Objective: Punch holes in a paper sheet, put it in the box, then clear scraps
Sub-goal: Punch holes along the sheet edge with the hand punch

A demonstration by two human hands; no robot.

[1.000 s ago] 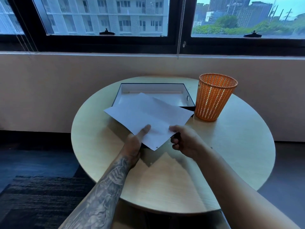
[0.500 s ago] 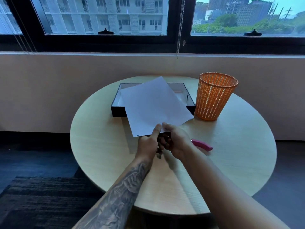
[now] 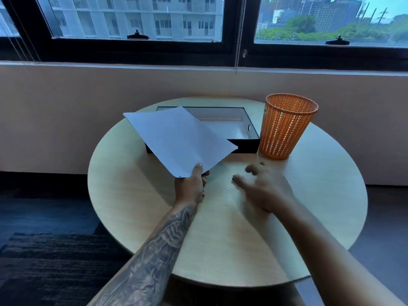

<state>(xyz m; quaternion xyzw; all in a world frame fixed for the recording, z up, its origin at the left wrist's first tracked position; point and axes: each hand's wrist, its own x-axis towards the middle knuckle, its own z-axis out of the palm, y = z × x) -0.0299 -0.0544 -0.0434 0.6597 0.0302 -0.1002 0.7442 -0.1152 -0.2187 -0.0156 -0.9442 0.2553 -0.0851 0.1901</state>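
Note:
My left hand [image 3: 191, 184] pinches the near corner of a white paper sheet [image 3: 178, 140], held tilted above the table and partly over the black box. A punched hole shows near that corner. The black box [image 3: 245, 143] with a white inside lies open at the back of the round table. My right hand [image 3: 262, 186] hovers low over the table to the right of the sheet, fingers spread and blurred, holding nothing. A tiny white paper scrap [image 3: 227, 190] lies on the table near its fingers. The hole punch is not visible.
An orange mesh waste basket [image 3: 284, 127] stands right of the box, close to my right hand. The round wooden table [image 3: 136, 206] sits against a beige wall under a window. Dark carpet lies to the left below the table edge.
My right hand has let go of the punch and moved right, open; the pink-handled punch is no longer seen. My left hand has swung the sheet left and turned it.

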